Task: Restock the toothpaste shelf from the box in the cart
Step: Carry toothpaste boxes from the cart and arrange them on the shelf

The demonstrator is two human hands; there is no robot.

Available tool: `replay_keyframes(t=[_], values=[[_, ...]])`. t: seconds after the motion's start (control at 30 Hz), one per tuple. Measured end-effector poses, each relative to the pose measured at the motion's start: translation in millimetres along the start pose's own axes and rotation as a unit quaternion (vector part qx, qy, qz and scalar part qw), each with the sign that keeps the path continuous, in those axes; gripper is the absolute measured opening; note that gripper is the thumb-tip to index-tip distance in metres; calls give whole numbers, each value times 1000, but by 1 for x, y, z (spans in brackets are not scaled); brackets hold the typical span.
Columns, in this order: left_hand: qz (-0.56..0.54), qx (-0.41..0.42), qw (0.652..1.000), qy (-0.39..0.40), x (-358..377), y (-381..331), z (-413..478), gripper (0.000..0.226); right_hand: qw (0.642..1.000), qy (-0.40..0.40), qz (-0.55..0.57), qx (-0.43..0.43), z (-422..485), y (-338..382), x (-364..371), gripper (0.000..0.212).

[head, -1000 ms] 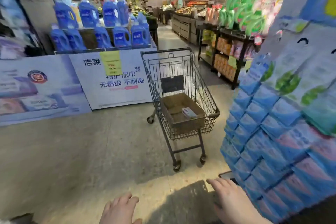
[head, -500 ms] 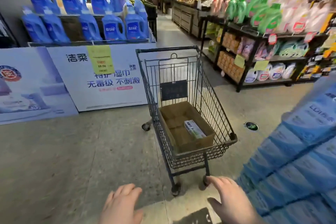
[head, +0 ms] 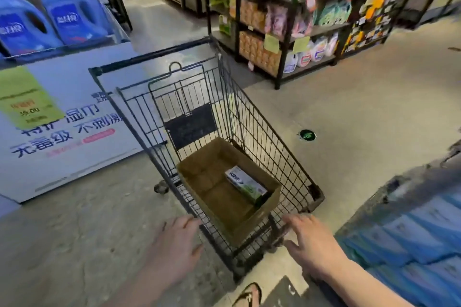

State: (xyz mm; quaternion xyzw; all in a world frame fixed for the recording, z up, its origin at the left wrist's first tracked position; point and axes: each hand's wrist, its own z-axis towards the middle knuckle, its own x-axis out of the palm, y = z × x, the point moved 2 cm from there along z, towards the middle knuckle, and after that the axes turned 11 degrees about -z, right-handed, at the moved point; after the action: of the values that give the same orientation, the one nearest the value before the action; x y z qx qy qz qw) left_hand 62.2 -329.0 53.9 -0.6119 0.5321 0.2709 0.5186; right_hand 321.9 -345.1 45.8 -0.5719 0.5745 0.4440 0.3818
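A: Toothpaste carton (head: 245, 185): held?
B: No. Fingers (head: 185, 222) of left hand (head: 174, 244) and right hand (head: 309, 244) spread, gripping nothing, at the cart (head: 274, 137) near rim; contact unclear. Carton lies flat in the cardboard box (head: 197, 169), beside its right wall, alone.
A: Handling?
B: Judged light, stiff, crushable; take it across the long sides from above. Box wall and wire basket sides crowd the reach; blue packs (head: 411, 232) close on the right.

Open-topped box (head: 270, 200) gives clear reach; cart (head: 262, 132) wire sides block.
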Motion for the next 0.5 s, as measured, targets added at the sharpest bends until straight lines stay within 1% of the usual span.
replay_keyframes(t=[0.07,0.17,0.23,0.33,0.5], values=[[11,-1,1000,28,-2,-3,32,57,1000,13,-2,15,30,-4,1,53],[9,7,997,73,-8,-4,75,57,999,41,28,19,74,-6,4,47],[17,28,995,97,-9,-1,103,58,997,63,48,14,100,-5,4,45],[47,51,990,126,-9,-3,144,61,996,75,42,17,132,-5,4,42],[70,81,976,191,7,-12,213,58,993,97,40,49,178,-9,24,46]])
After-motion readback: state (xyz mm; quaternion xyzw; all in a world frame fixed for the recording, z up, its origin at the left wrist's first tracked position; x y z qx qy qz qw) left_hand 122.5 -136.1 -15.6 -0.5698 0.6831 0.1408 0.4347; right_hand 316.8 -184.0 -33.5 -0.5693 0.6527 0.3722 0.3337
